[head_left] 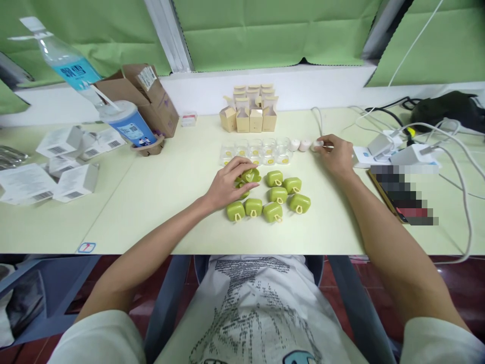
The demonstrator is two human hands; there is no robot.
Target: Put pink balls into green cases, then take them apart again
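My left hand is closed around a small green case that looks opened, with another green piece partly hidden under the fingers. To its right and in front lie several rounded green cases with pale yellow loops. My right hand reaches to the end of a short row, its thumb and fingers pinching a small whitish rounded piece. Beside that piece sit two similar pale pink rounded pieces. Clear plastic containers with yellow round marks stand in rows behind the green cases.
Small open cardboard boxes stand by the wall. White boxes, a blue cup, a tilted bottle and a brown carton are at left. A power strip, cables and a blurred phone-like object lie at right.
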